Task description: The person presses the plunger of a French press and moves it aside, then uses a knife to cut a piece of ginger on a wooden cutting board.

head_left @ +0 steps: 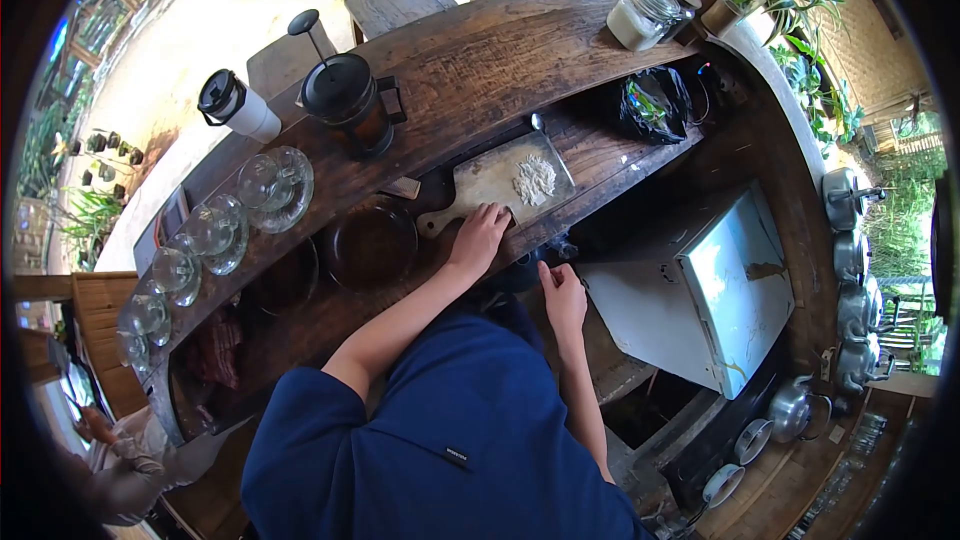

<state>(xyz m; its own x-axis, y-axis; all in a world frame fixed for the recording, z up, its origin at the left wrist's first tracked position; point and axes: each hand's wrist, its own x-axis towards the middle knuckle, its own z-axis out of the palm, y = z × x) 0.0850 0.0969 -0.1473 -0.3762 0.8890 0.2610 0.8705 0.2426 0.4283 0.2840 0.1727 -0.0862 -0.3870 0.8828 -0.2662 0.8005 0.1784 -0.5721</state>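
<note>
Navy shirt (430, 430): nearest the camera, on the near side of the cutting board (484, 180).
Glass cups and saucers (222, 230): a curved row on the raised wooden surface (480, 50), well left of the board.
White tumbler (243, 108): dark lid, left of the board, on the surface.
French press (350, 105): dark liquid inside, plunger raised, between tumbler and board.
Dark pan (372, 243): just left of the board's handle.
Left hand (480, 232): at the board's near edge, fingers bent; whether it grips anything, cannot tell.
Cutting board: flat on the lower wooden ledge (590, 162), handle pointing left.
Pale crumbly heap (534, 180): on the board's right part.
Spoon (538, 122): at the board's far edge.
Right hand (565, 292): apart from the board, on its near side, fingers curled, thumb against them; whether anything is pinched, cannot tell.
Glass jar (640, 20): pale contents, on the surface, beyond the board to the right.
Black bag (655, 105): open, right of the board.
White box (690, 285): near side, right of the board.
Kettles (848, 260): far right of the board.
</note>
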